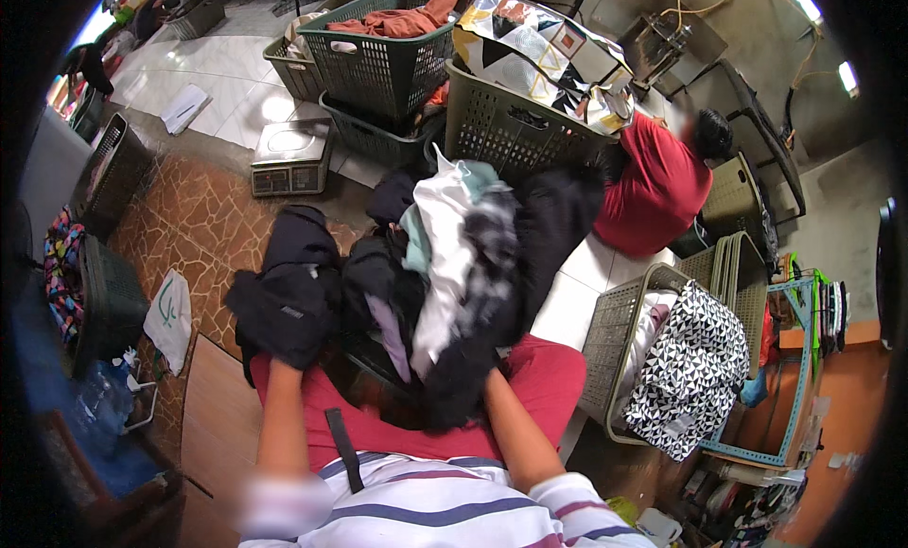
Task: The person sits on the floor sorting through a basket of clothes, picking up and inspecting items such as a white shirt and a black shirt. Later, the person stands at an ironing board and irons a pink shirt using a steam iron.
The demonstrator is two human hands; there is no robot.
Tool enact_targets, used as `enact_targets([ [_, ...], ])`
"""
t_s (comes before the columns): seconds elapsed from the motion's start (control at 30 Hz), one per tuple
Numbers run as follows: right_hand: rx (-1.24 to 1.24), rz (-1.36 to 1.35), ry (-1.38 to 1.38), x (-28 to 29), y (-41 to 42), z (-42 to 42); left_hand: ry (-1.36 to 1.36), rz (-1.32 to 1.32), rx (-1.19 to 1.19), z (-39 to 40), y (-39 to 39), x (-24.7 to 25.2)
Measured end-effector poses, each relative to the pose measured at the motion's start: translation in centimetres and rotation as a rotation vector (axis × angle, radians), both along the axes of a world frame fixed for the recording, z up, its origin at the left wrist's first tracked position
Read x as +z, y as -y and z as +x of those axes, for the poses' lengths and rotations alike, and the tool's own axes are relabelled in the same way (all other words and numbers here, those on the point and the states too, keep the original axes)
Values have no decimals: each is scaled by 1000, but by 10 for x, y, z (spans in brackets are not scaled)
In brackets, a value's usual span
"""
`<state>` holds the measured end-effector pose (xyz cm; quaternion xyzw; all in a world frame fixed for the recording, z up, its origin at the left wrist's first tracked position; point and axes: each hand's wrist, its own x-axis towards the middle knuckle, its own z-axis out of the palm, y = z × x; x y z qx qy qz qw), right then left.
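Observation:
Both forearms reach into a heap of clothes before me. My left hand (286, 360) goes in under a black garment (291, 314) at the left of the heap; its fingers are hidden by the cloth. On the right, my right hand (491, 379) meets a blurred black garment (454, 392), and its fingers are covered as well. Between them lie a white garment (443, 243), a pale green cloth (413, 236), a black-and-white patterned garment (489, 278) and a lilac piece (386, 328) among dark clothes.
A digital scale (291, 158) stands beyond the heap. Plastic laundry baskets surround me, including a green basket (390, 66) with rust-coloured cloth and a right-hand basket (610, 349) holding a triangle-patterned cloth (691, 371). A person in a red shirt (656, 186) sits at the upper right. A white bag (170, 321) lies left.

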<state>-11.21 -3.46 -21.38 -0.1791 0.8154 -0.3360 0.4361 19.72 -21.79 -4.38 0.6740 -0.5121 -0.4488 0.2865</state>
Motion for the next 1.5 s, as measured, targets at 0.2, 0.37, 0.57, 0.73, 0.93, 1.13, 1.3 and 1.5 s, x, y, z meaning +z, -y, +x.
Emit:
enact_targets([
  [0.2, 230, 115, -444, -29, 53, 5, -208, 12, 153, 73, -31, 44],
  [0.37, 658, 457, -274, 1, 40, 4, -300, -77, 168, 108, -71, 108],
  [0.57, 963, -387, -80, 185, 52, 56, -424, -204, 64, 99, -83, 166],
  [0.73, 855, -952, -181, 321, 12, 102, -612, -181, -192, 27, -67, 181],
  [0.93, 232, -1258, -574, 378, -27, 66, -583, -162, -656, -25, -77, 212],
  [1.13, 848, -1335, -499, 453, 12, 36, -306, -317, -1269, -73, -123, 247],
  [1.3, 1793, -301, 471, 379, 30, 46, -164, -488, -1596, -76, -161, 265],
  [1.5, 1057, -840, -251, 427, 35, 13, 196, -215, -1197, -30, -64, 227],
])
